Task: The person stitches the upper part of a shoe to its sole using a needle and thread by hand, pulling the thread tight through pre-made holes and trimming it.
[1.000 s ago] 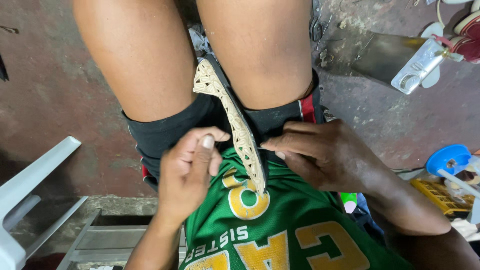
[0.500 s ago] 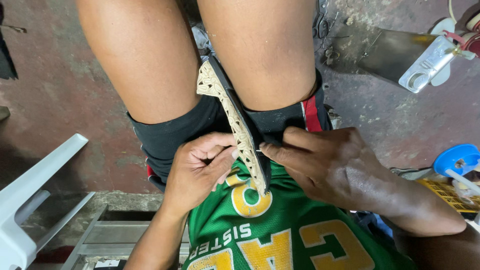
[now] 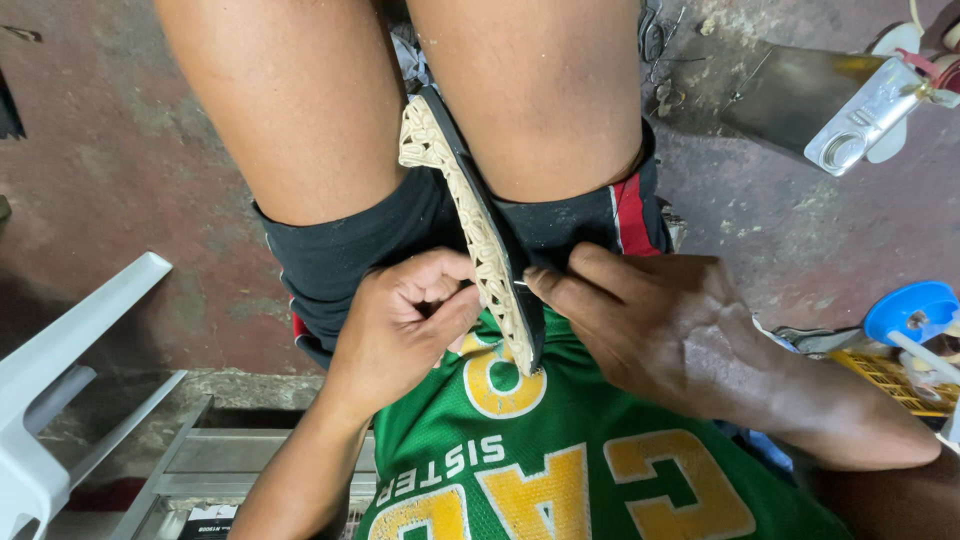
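Sandal sole (image 3: 478, 225) stands on edge between the thighs. Left hand (image 3: 405, 320) has closed against its woven side; right hand (image 3: 650, 320) pinches the dark edge, indicating stitching underway.

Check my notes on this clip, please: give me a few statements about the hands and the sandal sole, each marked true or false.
1. The cream woven sandal sole with a black edge is clamped between the person's thighs. True.
2. The left hand rests on the white plastic chair. False: it is at the sole's woven side.
3. The right hand touches the sole's black edge. True.
4. The blue round lid lies on the person's lap. False: it lies on the floor at the right.
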